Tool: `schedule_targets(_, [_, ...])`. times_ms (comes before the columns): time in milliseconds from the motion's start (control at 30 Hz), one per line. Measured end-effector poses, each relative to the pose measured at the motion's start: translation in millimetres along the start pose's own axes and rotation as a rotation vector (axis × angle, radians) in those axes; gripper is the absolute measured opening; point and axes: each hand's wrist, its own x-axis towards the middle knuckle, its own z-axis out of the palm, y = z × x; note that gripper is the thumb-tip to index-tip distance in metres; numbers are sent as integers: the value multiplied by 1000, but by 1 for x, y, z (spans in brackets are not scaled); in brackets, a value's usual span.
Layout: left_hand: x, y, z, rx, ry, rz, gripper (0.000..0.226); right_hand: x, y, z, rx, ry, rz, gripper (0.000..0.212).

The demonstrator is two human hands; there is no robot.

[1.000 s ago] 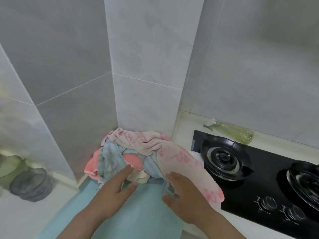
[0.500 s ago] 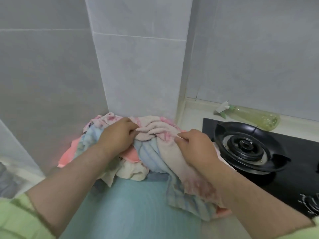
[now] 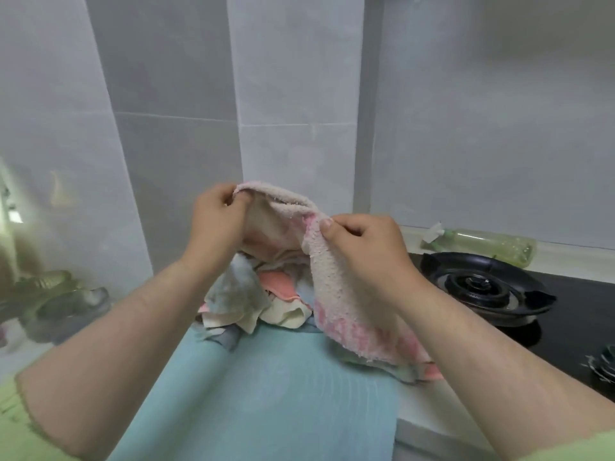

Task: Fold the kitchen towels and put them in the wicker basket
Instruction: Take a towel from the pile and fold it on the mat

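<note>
Pink towel (image 3: 332, 294): top edge pinched in grip of left hand (image 3: 216, 221) and right hand (image 3: 366, 247), length draped down-right over pile (image 3: 246, 294)

Pale grey tiled walls (image 3: 482, 111) meet in a corner — black gas hob (image 3: 572, 314) at right, evenly lit.

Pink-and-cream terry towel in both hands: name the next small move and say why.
Probably lift it higher and draw the hands apart to spread it. The left hand and right hand each pinch the top edge of the pink-and-cream terry towel close together, so it hangs bunched, and its lower end lies on the heap of crumpled towels and the light blue mat.
</note>
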Motion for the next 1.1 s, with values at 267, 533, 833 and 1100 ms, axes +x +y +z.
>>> schedule_targets(267, [-102,43,-96,-547,77,-290,28,-114,-71,23,49,-240,-29,30])
schedule_targets(533, [-202,-19,-152,-184,32,-473,21,-232,-59,68,-220,-597,-104,42])
schedule_targets(833, [-226,-61,-178,123,-43,-711,47,-215,-65,57,-305,-439,42,19])
schedule_targets(1100, [-213,-48,-169,443,-276,-703,31,-199,-54,80,-556,-830,55,31])
